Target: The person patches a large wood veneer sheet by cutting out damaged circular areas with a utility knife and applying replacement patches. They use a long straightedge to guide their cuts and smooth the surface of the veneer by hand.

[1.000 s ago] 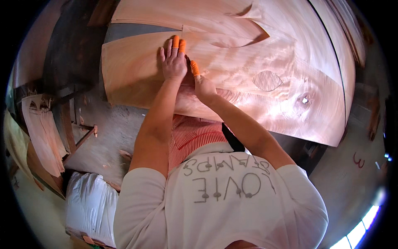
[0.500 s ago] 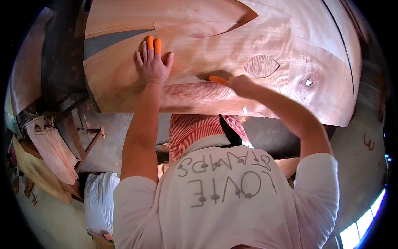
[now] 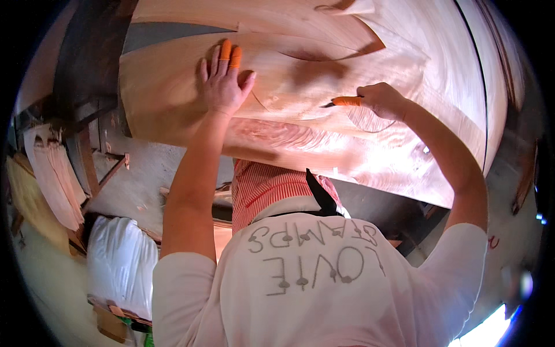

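Note:
A large thin sheet of pale reddish wood veneer lies across a work surface in front of me. My left hand presses flat on it, fingers spread, with orange rubber caps on two fingertips. My right hand is closed around a small knife with an orange handle, its tip touching the veneer. A curved cut line runs in the sheet below the blade. Upper right, a torn flap of the veneer curls up.
A stack of veneer strips leans at the left beside a wooden frame. A white sack sits at the lower left on the concrete floor. A dark edge band runs down the right.
My right hand with the knife has moved to the right across the sheet, away from my left hand. My left hand has stayed flat on the veneer.

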### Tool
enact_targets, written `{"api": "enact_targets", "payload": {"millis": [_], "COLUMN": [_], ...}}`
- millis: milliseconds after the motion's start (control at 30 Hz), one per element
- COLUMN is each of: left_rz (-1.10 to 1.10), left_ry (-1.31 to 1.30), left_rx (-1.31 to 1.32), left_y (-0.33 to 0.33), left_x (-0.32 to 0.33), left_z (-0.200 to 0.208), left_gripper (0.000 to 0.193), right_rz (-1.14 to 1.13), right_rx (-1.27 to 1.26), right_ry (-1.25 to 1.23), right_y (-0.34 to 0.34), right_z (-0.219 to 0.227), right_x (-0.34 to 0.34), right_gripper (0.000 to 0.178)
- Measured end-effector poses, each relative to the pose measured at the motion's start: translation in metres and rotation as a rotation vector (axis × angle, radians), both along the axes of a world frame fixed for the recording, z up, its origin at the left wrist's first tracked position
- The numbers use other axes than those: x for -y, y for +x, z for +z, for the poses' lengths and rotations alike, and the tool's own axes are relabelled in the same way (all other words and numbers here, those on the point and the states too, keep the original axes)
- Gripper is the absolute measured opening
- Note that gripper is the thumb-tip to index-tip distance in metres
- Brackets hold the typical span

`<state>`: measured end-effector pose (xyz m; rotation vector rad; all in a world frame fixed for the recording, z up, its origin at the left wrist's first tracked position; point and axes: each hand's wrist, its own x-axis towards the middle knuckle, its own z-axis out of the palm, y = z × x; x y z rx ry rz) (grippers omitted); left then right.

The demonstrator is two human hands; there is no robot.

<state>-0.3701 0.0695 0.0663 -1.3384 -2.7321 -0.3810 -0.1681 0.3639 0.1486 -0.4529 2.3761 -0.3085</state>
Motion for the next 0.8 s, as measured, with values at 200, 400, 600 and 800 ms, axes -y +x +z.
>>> {"api": "enact_targets", "payload": {"millis": [200, 400, 600, 800], "left_rz": [0.009, 0.032, 0.026, 0.03], "left_ry": [0.045, 0.111, 0.172, 0.181], "left_rx": [0.07, 0.105, 0.114, 0.109], "left_y": [-0.001, -0.002, -0.003, -0.002], "left_x": [0.004, 0.007, 0.008, 0.01], "left_z": [-0.006, -0.004, -0.006, -0.009], "left_gripper": [0.061, 0.059, 0.06, 0.06], "right_rz": [-0.006, 0.139, 0.194, -0.105], "right_rx": [-0.34, -0.374, -0.336, -0.242], "right_ry": [0.022, -0.006, 0.035, 0.089], "right_y": [-0.083, -0.15, -0.16, -0.106], "right_z": [-0.033, -0.051, -0.056, -0.048], "right_x": [0.043, 0.059, 0.061, 0.039], "right_gripper": [0.024, 0.033, 0.031, 0.021]}}
